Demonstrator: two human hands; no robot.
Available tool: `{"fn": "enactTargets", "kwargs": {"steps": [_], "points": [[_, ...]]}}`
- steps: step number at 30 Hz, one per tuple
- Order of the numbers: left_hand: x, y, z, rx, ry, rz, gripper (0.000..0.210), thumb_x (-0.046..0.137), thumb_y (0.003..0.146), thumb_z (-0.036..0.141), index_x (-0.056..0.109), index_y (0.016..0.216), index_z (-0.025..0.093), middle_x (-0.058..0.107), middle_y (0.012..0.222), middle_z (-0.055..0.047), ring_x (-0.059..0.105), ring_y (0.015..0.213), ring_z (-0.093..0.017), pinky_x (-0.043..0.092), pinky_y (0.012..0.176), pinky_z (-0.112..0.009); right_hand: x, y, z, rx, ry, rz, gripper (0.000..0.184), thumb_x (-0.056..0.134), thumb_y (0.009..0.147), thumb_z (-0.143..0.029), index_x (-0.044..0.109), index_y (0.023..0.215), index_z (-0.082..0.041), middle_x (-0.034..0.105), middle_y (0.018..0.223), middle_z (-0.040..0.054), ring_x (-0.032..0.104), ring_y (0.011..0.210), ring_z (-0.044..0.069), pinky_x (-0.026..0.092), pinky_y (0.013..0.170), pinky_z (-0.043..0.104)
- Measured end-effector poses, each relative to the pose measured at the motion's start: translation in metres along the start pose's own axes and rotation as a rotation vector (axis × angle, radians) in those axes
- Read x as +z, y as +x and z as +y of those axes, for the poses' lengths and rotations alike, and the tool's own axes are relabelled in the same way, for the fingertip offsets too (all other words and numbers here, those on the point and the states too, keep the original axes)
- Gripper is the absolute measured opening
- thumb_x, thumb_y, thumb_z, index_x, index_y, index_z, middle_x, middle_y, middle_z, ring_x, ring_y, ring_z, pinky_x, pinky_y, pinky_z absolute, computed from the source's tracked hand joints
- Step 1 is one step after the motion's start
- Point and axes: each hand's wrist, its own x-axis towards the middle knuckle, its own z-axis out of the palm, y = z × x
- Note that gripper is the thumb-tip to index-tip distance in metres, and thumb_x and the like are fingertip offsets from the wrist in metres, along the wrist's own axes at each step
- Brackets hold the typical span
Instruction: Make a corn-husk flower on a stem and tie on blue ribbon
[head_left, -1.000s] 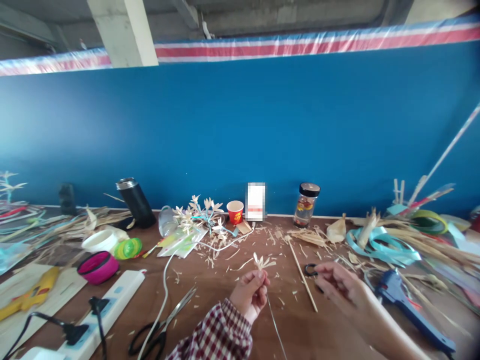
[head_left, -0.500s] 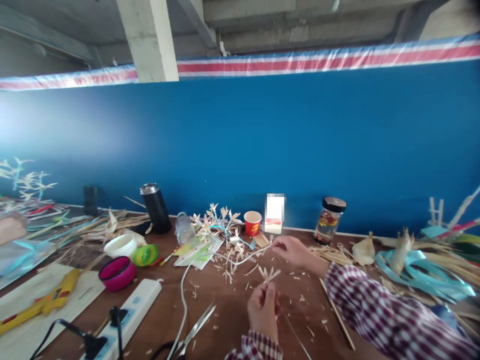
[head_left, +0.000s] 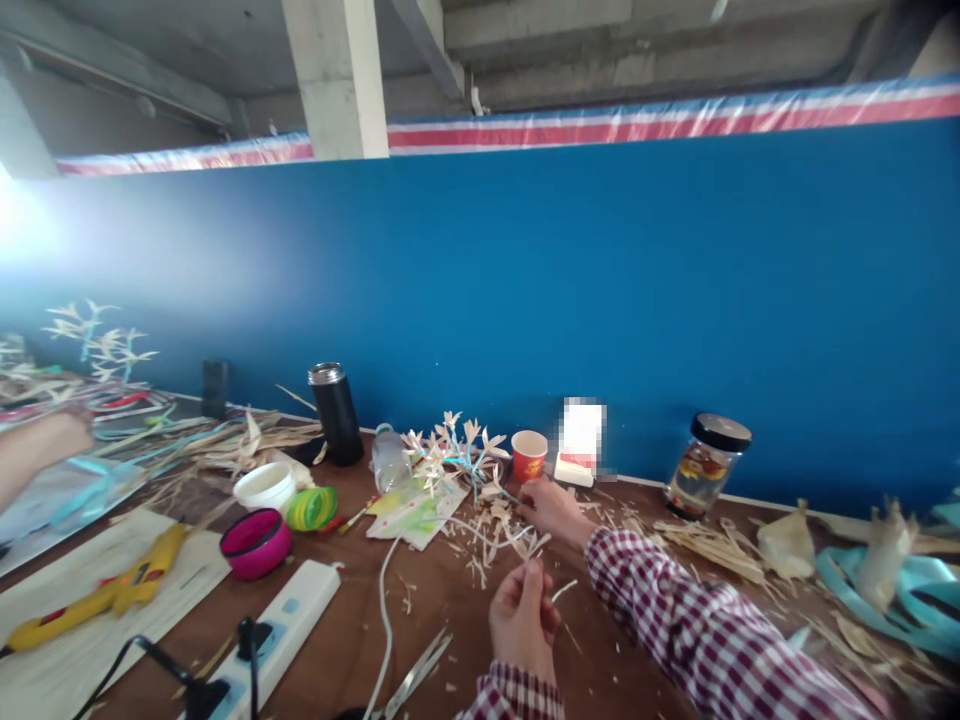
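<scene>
My left hand [head_left: 521, 618] is closed in a pinch on a small pale dried-husk flower [head_left: 531, 545], its petals sticking up above the thumb. Just beyond it, my right hand [head_left: 555, 510] reaches over the table with fingers bent together at the edge of a pile of pale husk scraps [head_left: 487, 522]. What those fingertips hold, if anything, is too small to make out. Behind that hand stands a red paper cup [head_left: 529, 458]. To its left, a cluster of finished husk flowers [head_left: 454, 450] on light-blue stems lies by the pile.
Scissors [head_left: 420, 672] lie at the front, beside a white cable [head_left: 386, 610] and a power strip [head_left: 300, 610]. At left are a yellow glue gun [head_left: 139, 580], bowls and a black flask [head_left: 336, 415]. A lidded jar [head_left: 705, 470] stands right. Another person's hand [head_left: 64, 435] shows far left.
My right hand has moved left and down to the scraps near the cup. My left hand still pinches the flower. The view has shifted, so most things appear farther right.
</scene>
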Motion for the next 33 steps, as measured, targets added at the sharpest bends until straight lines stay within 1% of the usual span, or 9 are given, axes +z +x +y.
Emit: {"fn": "enactTargets", "kwargs": {"steps": [4, 8, 12, 17, 20, 23, 26, 30, 33], "points": [[-0.001, 0.001, -0.002, 0.004, 0.004, -0.013, 0.037, 0.082, 0.041, 0.036, 0.061, 0.061, 0.012, 0.058, 0.048, 0.003, 0.040, 0.031, 0.001, 0.034, 0.030, -0.009, -0.010, 0.001, -0.003, -0.012, 0.213, 0.035, 0.015, 0.060, 0.072, -0.030, 0.063, 0.067, -0.017, 0.059, 0.064, 0.0014, 0.052, 0.063, 0.014, 0.033, 0.055, 0.024], [0.000, -0.003, 0.002, -0.016, -0.006, -0.030, 0.039, 0.083, 0.037, 0.035, 0.063, 0.062, 0.012, 0.059, 0.047, 0.002, 0.041, 0.032, 0.000, 0.034, 0.031, -0.009, -0.034, -0.011, -0.010, -0.030, 0.499, 0.045, 0.032, 0.056, 0.074, -0.045, 0.061, 0.070, -0.014, 0.052, 0.058, -0.0015, 0.044, 0.052, 0.010, 0.033, 0.049, 0.022], [0.002, -0.005, 0.004, -0.015, -0.004, -0.043, 0.039, 0.084, 0.035, 0.033, 0.064, 0.061, 0.012, 0.059, 0.048, 0.002, 0.042, 0.033, 0.000, 0.035, 0.031, -0.009, -0.061, -0.038, -0.013, -0.011, 0.726, 0.042, 0.040, 0.057, 0.070, -0.054, 0.058, 0.068, -0.014, 0.043, 0.051, -0.0053, 0.035, 0.045, 0.007, 0.027, 0.043, 0.020], [0.000, -0.008, 0.000, -0.012, 0.054, -0.100, 0.032, 0.083, 0.042, 0.028, 0.065, 0.063, 0.011, 0.059, 0.051, 0.001, 0.042, 0.035, 0.000, 0.036, 0.033, -0.009, -0.081, -0.086, -0.007, 0.052, 0.897, 0.069, 0.037, 0.060, 0.071, -0.050, 0.061, 0.076, -0.014, 0.043, 0.053, -0.0054, 0.035, 0.045, 0.006, 0.023, 0.042, 0.018], [0.001, -0.011, -0.002, -0.055, 0.115, -0.162, 0.025, 0.081, 0.049, 0.025, 0.065, 0.062, 0.011, 0.059, 0.051, 0.001, 0.042, 0.035, 0.000, 0.035, 0.032, -0.009, -0.082, -0.119, 0.000, 0.095, 0.946, 0.097, 0.034, 0.060, 0.072, -0.047, 0.063, 0.079, -0.014, 0.043, 0.052, -0.0055, 0.035, 0.045, 0.006, 0.022, 0.042, 0.018], [0.001, -0.013, -0.003, -0.119, 0.207, -0.196, 0.019, 0.079, 0.054, 0.022, 0.067, 0.065, 0.011, 0.060, 0.052, -0.001, 0.042, 0.035, -0.001, 0.035, 0.032, -0.009, -0.076, -0.150, 0.010, 0.138, 0.956, 0.159, 0.030, 0.062, 0.073, -0.043, 0.065, 0.079, -0.014, 0.042, 0.050, -0.0057, 0.035, 0.046, 0.006, 0.023, 0.044, 0.019], [0.000, -0.015, -0.005, -0.145, 0.349, -0.252, 0.023, 0.079, 0.053, 0.021, 0.069, 0.071, 0.011, 0.060, 0.053, 0.000, 0.042, 0.035, -0.001, 0.036, 0.032, -0.010, -0.068, -0.176, 0.022, 0.174, 0.929, 0.206, 0.029, 0.061, 0.074, -0.042, 0.066, 0.079, -0.014, 0.041, 0.048, -0.0061, 0.035, 0.046, 0.007, 0.023, 0.045, 0.020], [0.000, -0.013, -0.011, -0.062, 0.527, -0.320, 0.027, 0.079, 0.053, 0.028, 0.069, 0.071, 0.011, 0.059, 0.052, 0.000, 0.041, 0.033, -0.001, 0.034, 0.031, -0.010, -0.059, -0.198, 0.034, 0.190, 0.918, 0.224, 0.029, 0.059, 0.076, -0.041, 0.066, 0.079, -0.014, 0.043, 0.049, -0.0056, 0.035, 0.047, 0.007, 0.024, 0.047, 0.020], [0.004, -0.009, -0.014, -0.009, 0.634, -0.297, 0.023, 0.075, 0.058, 0.031, 0.067, 0.067, 0.012, 0.059, 0.053, 0.000, 0.039, 0.033, -0.001, 0.033, 0.031, -0.011, -0.057, -0.205, 0.040, 0.197, 0.958, 0.248, 0.030, 0.057, 0.076, -0.043, 0.065, 0.081, -0.015, 0.043, 0.049, -0.0058, 0.035, 0.046, 0.008, 0.024, 0.046, 0.020]]}}
